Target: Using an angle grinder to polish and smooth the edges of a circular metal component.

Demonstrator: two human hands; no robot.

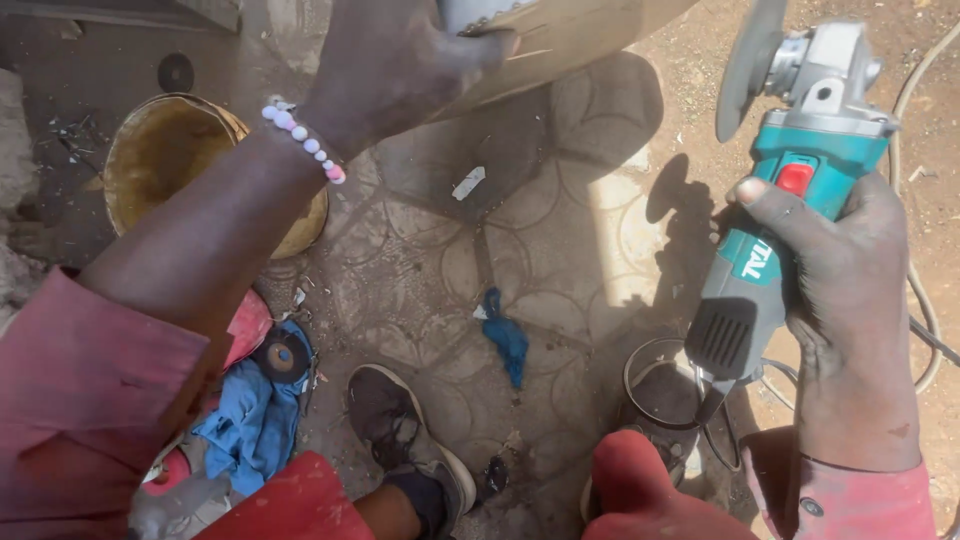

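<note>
Seen from the head camera: right hand (850, 290) wrapped tight around a teal angle grinder (790, 190), disc (750, 65) tilted up and away from the body, thumb near the red switch (795, 178); left hand (395, 65) raised, clamped on a tan sheet's (570, 35) edge, steadying it.

We are looking down at a rough outdoor metal workshop, set up right on the ground. We are seeing bare dirt (880, 20) and a worn patterned floor (560, 250) scattered with scraps, a teal angle grinder (790, 190) with its cable (920, 290) trailing over the soil, spare cutting discs (283, 357) lying on blue rags (255, 420), and a dented yellow bucket (165, 160) standing nearby.
</note>
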